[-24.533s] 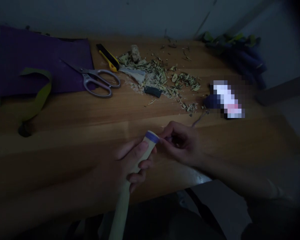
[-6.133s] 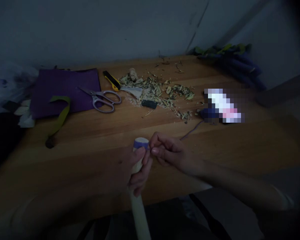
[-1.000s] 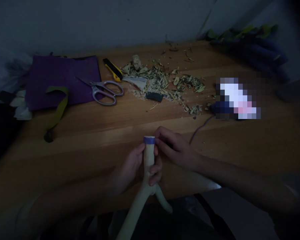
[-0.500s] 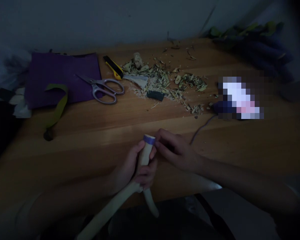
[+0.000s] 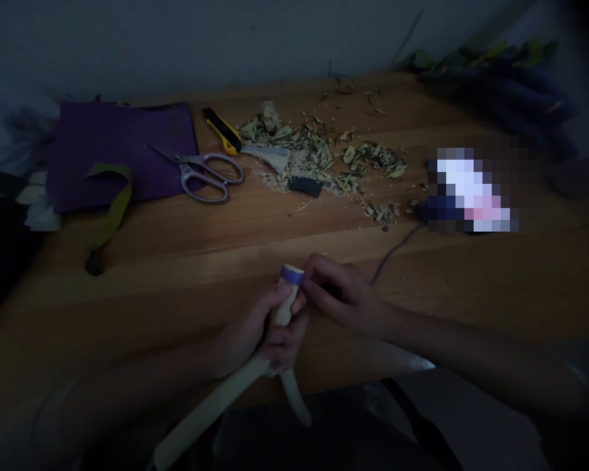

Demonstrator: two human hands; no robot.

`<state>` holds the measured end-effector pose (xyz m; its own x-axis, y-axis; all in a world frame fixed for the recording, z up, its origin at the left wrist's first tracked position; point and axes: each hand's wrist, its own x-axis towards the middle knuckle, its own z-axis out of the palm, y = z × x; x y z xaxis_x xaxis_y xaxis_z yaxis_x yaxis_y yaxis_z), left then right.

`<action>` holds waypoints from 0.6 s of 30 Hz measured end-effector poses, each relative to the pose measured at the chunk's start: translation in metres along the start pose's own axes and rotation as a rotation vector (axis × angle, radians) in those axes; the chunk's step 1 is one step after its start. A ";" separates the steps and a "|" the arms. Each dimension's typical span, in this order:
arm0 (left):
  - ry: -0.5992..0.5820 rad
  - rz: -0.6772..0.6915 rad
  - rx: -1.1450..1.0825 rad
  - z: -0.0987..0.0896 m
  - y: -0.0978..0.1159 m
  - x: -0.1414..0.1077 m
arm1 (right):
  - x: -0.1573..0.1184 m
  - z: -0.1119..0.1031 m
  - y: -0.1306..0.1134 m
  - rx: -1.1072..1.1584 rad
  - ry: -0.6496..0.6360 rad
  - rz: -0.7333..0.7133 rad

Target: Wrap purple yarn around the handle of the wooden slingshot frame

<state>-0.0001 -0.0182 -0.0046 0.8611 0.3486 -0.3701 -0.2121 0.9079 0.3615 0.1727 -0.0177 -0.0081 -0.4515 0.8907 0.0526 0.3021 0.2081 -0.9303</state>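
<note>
A pale, peeled forked branch [image 5: 211, 409] is wrapped in the fingers of my left hand [image 5: 250, 327]. Its upper prong points up and away from me, with a purple band [image 5: 291, 274] round the tip. My left thumb lies just below that band. At the band's right side the thumb and index finger of my right hand [image 5: 341, 294] are pinched together. A thin purple cord [image 5: 395, 250] runs across the table to this hand and goes out of sight behind it; the bit at the fingertips is too dark to see clearly.
Scissors [image 5: 206, 176] lie partly on a purple sheet [image 5: 122, 144], beside a green strip [image 5: 118, 203]. A yellow utility knife [image 5: 226, 134] and wood shavings [image 5: 309, 150] are farther back. A blurred-out object [image 5: 471, 190] is on the right, with leafy dark bundles [image 5: 510, 98] behind.
My left thumb has slid slightly down the prong, away from the purple band. The branch has shifted a little; my right hand has hardly moved.
</note>
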 end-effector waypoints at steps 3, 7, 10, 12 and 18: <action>0.009 -0.008 0.038 -0.002 -0.002 0.001 | -0.001 0.001 -0.001 -0.006 -0.009 -0.011; 0.000 -0.006 0.087 -0.002 -0.002 0.001 | -0.001 0.000 -0.003 -0.010 0.002 -0.059; -0.012 0.013 0.091 0.000 -0.002 0.000 | -0.002 0.000 -0.004 -0.014 0.016 -0.083; -0.001 0.027 0.096 0.001 -0.001 0.000 | -0.003 0.000 -0.005 -0.016 0.015 -0.082; -0.036 -0.007 0.110 -0.001 0.001 0.001 | -0.003 0.001 -0.004 0.006 0.022 -0.080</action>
<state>-0.0001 -0.0167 -0.0058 0.8789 0.3316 -0.3429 -0.1554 0.8787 0.4514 0.1721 -0.0212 -0.0049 -0.4557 0.8798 0.1351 0.2605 0.2770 -0.9249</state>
